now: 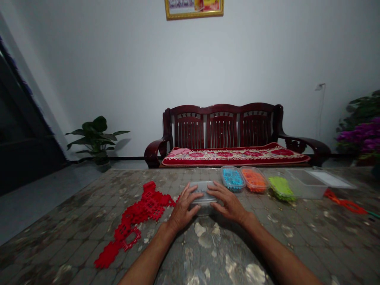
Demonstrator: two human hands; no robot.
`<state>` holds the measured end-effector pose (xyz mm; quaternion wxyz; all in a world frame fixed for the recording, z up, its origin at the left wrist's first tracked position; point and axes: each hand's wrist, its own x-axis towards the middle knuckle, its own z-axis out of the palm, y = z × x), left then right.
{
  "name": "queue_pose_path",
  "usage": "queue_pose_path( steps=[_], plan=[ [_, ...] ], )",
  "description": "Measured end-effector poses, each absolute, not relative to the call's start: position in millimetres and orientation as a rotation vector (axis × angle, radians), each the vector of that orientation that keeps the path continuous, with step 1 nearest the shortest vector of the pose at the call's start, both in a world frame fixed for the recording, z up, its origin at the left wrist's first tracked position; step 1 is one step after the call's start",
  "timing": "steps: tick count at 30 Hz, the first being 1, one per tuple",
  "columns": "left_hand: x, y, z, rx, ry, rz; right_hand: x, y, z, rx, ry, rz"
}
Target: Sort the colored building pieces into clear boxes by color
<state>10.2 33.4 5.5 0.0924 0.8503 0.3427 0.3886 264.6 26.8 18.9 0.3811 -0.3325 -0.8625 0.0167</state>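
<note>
A clear plastic container (203, 209) with a lid sits on the table in front of me. My left hand (184, 208) grips its left side, fingers over the lid and thumb along the near edge. On the opposite side, my right hand (228, 204) holds it the same way, with the fingers somewhat apart. No coloured pieces can be made out inside the container. Just left of my left hand lies a spread of joined red plastic pieces (142, 209), flat and notched, some with open centres.
Right of my hands stand boxes of blue pieces (233, 179), orange pieces (254, 180) and lime-green pieces (280, 187). Beyond them are a larger clear bin (308, 189), a white sheet (332, 179) and an orange-handled tool (352, 206). A wooden bench (222, 130) stands behind the table.
</note>
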Motion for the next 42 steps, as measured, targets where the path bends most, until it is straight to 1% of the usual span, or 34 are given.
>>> queue_pose_path(
  steps=[8, 15, 17, 20, 24, 28, 30, 33, 36, 39, 42],
  plan=[
    [6, 33, 12, 2.609, 1.041, 1.198, 261, 24, 17, -0.819, -2.090, -0.088],
    [17, 38, 22, 2.757, 1.014, 1.258, 253, 21, 31, -0.743, -2.142, -0.411],
    [22, 40, 25, 2.806, 0.957, 1.221, 246, 22, 40, -0.782, -2.137, -0.500],
    [20, 41, 30, 2.879, 0.828, 1.043, 238, 23, 48, -0.861, -2.110, -0.547],
    [4, 38, 36, 2.887, 0.796, 0.811, 235, 7, 40, -0.789, -2.046, -0.325],
    [-1, 36, 39, 2.894, 0.844, 0.742, 227, -22, 23, -0.876, -1.794, -0.042],
    [2, 35, 39, 2.891, 0.880, 0.754, 219, -33, 17, -0.955, -1.668, 0.195],
    [7, 34, 38, 2.880, 0.919, 0.810, 207, -39, 11, -1.057, -1.383, 0.642],
    [10, 32, 38, 2.894, 0.942, 0.832, 197, -38, 7, -1.070, -1.056, 1.012],
    [12, 31, 39, 2.917, 0.968, 0.821, 189, -37, 6, -0.981, -0.847, 1.185],
    [14, 31, 39, 2.946, 0.995, 0.795, 183, -36, 7, -0.913, -0.750, 1.242]
  ],
)
